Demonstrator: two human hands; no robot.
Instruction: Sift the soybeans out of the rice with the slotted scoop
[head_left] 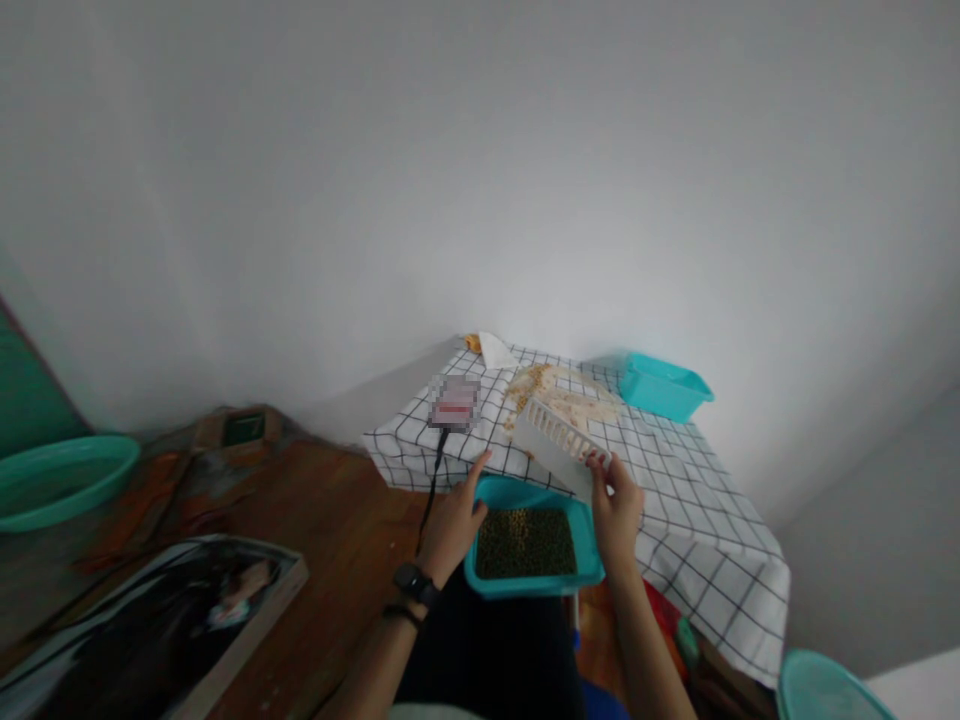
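Note:
My left hand (pixel 456 522) rests against the left rim of a teal rectangular tub (pixel 592 560) filled with small greenish-brown beans, fingers stretched out. My right hand (pixel 616 505) grips a white slotted plastic basket (pixel 556 440), holding it tilted above the far right corner of the tub. A black watch sits on my left wrist. Behind the basket a heap of pale beans (pixel 559 398) lies spread on the checked cloth (pixel 697 500).
A second teal tub (pixel 664 385) stands at the far right of the cloth. A small device (pixel 454 402) with a black cable lies at the left of the cloth. A green basin (pixel 64 478) and a dark framed panel (pixel 161 625) lie on the wooden table at left. A teal lid (pixel 832 690) shows at the bottom right.

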